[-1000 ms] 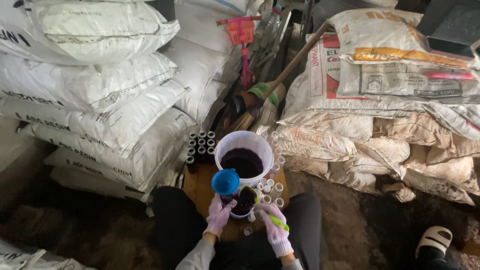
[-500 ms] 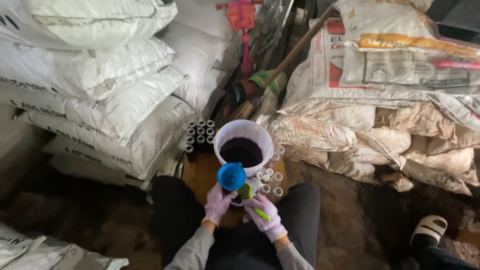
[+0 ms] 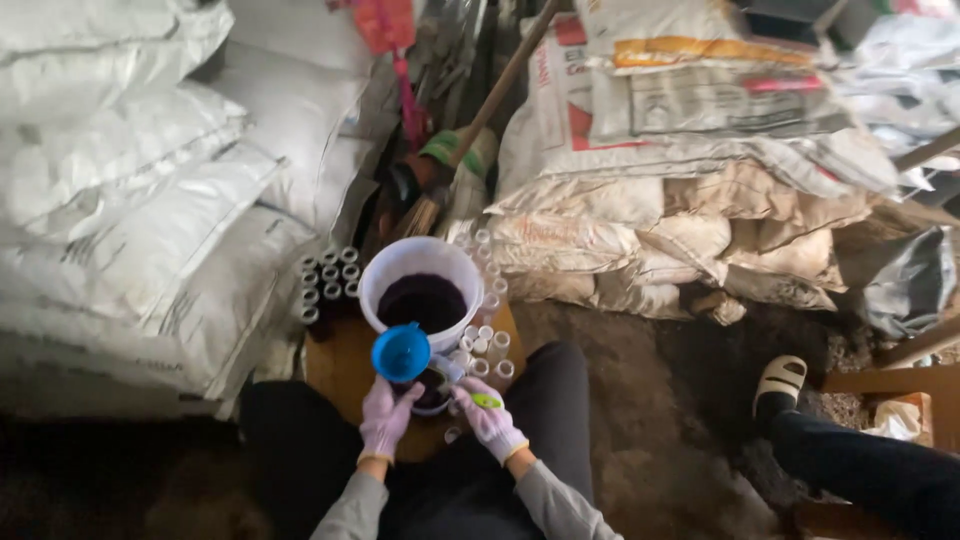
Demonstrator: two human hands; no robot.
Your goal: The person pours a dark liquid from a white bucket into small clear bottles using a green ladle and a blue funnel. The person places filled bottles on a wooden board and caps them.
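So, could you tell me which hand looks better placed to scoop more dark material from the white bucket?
Probably the right hand: it holds a small green tool and seems free to move. The left hand is under the blue funnel, apparently steadying it. The white bucket sits just beyond both.

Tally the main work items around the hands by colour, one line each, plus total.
White bucket: 1
Blue funnel, at the left hand: 1
Green tool, in the right hand: 1
Total: 3
The small tubes beside the bucket are too tiny to count.
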